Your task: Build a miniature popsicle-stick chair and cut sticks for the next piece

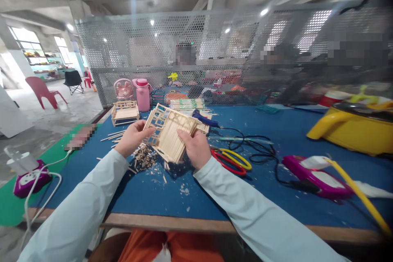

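Note:
Between my hands, tilted above the blue table, is a small wooden stick model (172,133) with a slatted panel and a lattice railing. My left hand (134,137) is closed on its railing end. My right hand (196,147) grips the opposite edge, thumb on the slats. A similar finished-looking stick model (125,112) stands behind on the left. Just past my right hand lies a blue glue gun (206,118). Scissors with red and yellow handles (231,162) rest to its right. A heap of wood scraps (143,158) lies under my left hand.
A pink bottle (143,95) and bundled sticks (187,104) stand before a perforated metal screen (172,37). Black cables (260,151) run to a purple power strip (316,178) at right, near a yellow pot (356,127). A phone (81,136) charges at left. People sit beyond the screen.

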The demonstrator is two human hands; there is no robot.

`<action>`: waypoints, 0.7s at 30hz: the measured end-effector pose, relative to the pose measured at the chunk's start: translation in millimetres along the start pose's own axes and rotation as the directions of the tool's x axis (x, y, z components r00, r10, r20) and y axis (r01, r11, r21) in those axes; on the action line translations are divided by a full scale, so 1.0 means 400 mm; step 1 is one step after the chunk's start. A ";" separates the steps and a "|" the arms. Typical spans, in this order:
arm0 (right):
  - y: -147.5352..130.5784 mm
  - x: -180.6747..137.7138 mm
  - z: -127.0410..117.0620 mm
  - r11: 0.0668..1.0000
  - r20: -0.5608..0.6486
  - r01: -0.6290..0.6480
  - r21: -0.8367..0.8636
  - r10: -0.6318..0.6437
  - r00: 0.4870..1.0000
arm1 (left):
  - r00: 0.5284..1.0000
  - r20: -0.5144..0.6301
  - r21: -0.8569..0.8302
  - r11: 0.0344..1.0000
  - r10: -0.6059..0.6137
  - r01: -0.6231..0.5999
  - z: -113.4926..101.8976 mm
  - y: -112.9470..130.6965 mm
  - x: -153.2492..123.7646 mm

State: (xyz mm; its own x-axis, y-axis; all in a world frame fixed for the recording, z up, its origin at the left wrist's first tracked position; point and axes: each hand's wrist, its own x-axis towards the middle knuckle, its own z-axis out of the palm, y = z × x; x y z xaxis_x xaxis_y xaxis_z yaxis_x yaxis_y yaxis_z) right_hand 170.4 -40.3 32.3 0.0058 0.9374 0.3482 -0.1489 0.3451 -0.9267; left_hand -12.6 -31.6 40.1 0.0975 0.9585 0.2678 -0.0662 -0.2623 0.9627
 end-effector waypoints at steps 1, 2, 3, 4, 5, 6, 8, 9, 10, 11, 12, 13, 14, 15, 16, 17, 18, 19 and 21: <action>0.002 0.002 -0.001 1.000 -0.004 0.003 0.008 -0.003 1.000 | 1.000 -0.014 -0.061 0.998 0.009 -0.010 0.002 0.004 -0.001; 0.004 0.004 -0.003 1.000 -0.007 0.004 0.018 -0.004 1.000 | 1.000 -0.025 -0.127 0.992 0.008 -0.011 0.003 0.007 -0.002; 0.006 0.005 -0.004 1.000 -0.011 0.006 0.027 -0.006 1.000 | 1.000 -0.031 -0.183 0.983 -0.003 -0.003 0.005 0.010 -0.003; 0.009 0.006 -0.006 0.999 -0.015 0.010 0.030 -0.010 1.000 | 0.999 -0.032 -0.217 0.976 -0.017 0.010 0.006 0.012 -0.003; 0.011 0.006 -0.007 1.000 -0.018 0.017 0.025 -0.016 1.000 | 0.999 -0.030 -0.218 0.976 -0.027 0.020 0.009 0.013 -0.004; 0.013 0.006 -0.008 1.000 -0.015 0.025 0.010 -0.025 1.000 | 0.999 -0.036 -0.189 0.982 -0.026 0.018 0.013 0.013 -0.004; 0.013 0.002 -0.007 0.998 -0.003 0.049 -0.037 -0.049 0.999 | 0.998 -0.056 -0.084 0.996 0.018 -0.022 0.022 0.010 -0.007; 0.013 0.000 -0.005 0.997 0.008 0.057 -0.051 -0.057 0.998 | 0.998 -0.052 -0.036 0.998 0.042 -0.044 0.026 0.009 -0.009; 0.012 -0.002 -0.004 0.997 0.018 0.056 -0.046 -0.055 0.998 | 0.998 -0.039 -0.003 0.998 0.055 -0.055 0.029 0.009 -0.011; 0.011 -0.002 -0.002 0.999 0.025 0.047 -0.020 -0.046 0.999 | 0.998 -0.016 0.009 0.998 0.055 -0.055 0.030 0.009 -0.012; 0.010 -0.002 -0.001 0.999 0.018 0.033 0.033 -0.033 0.999 | 0.999 0.006 -0.008 0.999 0.048 -0.048 0.029 0.011 -0.013; 0.010 0.001 -0.001 0.994 -0.002 0.016 0.109 -0.016 1.000 | 0.999 0.018 -0.058 0.998 0.036 -0.035 0.025 0.014 -0.012; 0.009 0.004 -0.001 0.981 -0.024 -0.010 0.196 0.015 1.000 | 1.000 0.015 -0.135 0.991 0.023 -0.020 0.019 0.017 -0.011; 0.009 0.008 -0.001 0.958 -0.042 -0.045 0.284 0.060 0.997 | 1.000 0.003 -0.228 0.974 0.006 -0.005 0.013 0.021 -0.009; 0.008 0.012 -0.003 0.928 -0.046 -0.088 0.362 0.113 0.993 | 1.000 -0.004 -0.317 0.948 -0.020 0.018 0.007 0.023 -0.007; 0.007 0.016 -0.004 0.896 -0.029 -0.137 0.422 0.164 0.986 | 0.998 0.010 -0.387 0.920 -0.059 0.058 0.002 0.023 -0.006; 0.005 0.018 -0.005 0.867 0.006 -0.186 0.463 0.207 0.978 | 0.993 0.047 -0.424 0.897 -0.113 0.122 -0.001 0.022 -0.005; 0.002 0.018 -0.006 0.844 0.053 -0.232 0.484 0.236 0.970 | 0.979 0.106 -0.429 0.880 -0.174 0.203 -0.001 0.018 -0.006; -0.004 0.014 -0.007 0.816 0.134 -0.289 0.500 0.258 0.957 | 0.926 0.241 -0.388 0.846 -0.289 0.365 0.008 0.004 -0.012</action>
State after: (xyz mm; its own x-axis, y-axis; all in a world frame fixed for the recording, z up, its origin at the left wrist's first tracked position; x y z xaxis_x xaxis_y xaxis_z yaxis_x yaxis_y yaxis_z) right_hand 173.3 -35.4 35.3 -0.1649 0.9798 0.1135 -0.6176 -0.0129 -0.7864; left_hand -9.9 -37.1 40.6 0.3484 0.9371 -0.0214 -0.4060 0.1715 0.8976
